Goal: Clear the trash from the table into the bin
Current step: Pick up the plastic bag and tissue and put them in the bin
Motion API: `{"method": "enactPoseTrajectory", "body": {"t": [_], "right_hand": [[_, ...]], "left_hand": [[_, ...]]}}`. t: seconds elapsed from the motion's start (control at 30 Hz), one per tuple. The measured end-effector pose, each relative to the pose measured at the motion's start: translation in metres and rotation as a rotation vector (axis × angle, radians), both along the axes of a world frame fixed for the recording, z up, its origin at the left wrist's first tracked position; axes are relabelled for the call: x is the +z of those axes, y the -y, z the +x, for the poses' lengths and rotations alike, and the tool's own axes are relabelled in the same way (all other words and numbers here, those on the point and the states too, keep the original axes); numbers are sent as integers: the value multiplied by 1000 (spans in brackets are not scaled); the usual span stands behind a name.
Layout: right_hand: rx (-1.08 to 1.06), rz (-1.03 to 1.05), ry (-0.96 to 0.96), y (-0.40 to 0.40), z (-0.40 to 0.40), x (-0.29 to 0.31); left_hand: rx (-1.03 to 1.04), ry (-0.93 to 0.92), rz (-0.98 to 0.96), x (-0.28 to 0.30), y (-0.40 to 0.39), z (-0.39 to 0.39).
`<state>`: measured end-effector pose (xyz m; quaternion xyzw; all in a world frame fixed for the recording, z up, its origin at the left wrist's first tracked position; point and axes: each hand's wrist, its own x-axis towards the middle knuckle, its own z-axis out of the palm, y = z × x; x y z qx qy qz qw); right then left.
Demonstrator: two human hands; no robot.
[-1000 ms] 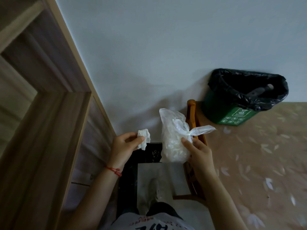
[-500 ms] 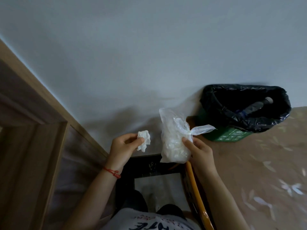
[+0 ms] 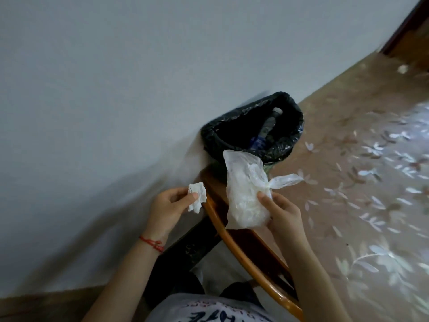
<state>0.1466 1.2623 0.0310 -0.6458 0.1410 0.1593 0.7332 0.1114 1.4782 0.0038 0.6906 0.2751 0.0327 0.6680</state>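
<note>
My left hand point(image 3: 168, 206) pinches a crumpled white tissue point(image 3: 197, 196) between thumb and fingers. My right hand point(image 3: 282, 211) grips a knotted clear plastic bag point(image 3: 246, 194) filled with white scraps, held upright. Beyond the bag, against the pale wall, stands the bin point(image 3: 253, 131) lined with a black bag. A plastic bottle point(image 3: 267, 127) lies inside it. Both hands are held short of the bin, the bag's top overlapping its near rim in view.
An orange-brown wooden chair frame point(image 3: 234, 242) curves under my hands, between me and the bin. The pale wall point(image 3: 116, 89) fills the left and top. A beige floor point(image 3: 362, 182) with a white flower pattern spreads to the right. A dark doorframe point(image 3: 408, 26) shows at the top right.
The view has swung right and nearer the bin; the wooden doorframe at left has left the view. Both hands keep the same hold on the tissue and the bag.
</note>
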Motion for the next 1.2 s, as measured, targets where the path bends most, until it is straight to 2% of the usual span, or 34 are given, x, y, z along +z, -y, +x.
{"method": "enactPoseTrajectory", "body": {"t": [0.23,0.43,0.67,0.83,0.93,1.2], "right_hand": [[-198,-31,-3,8,-11,-7],[-305,-31,-6,11,-19,-7],[-399,-68,-25,29,-11,-2],[-418,-17,-8,41,-4,4],[-421,17,6,44,0,4],[-407,22,17,44,12,5]], "left_hand": [[-251,26,59,9,6,36],[-361,25,72,10,12,54],[-381,62,43,21,28,86],[-387,150,56,43,41,129],[-381,183,85,54,48,153],[-427,124,241,46,51,196]]}}
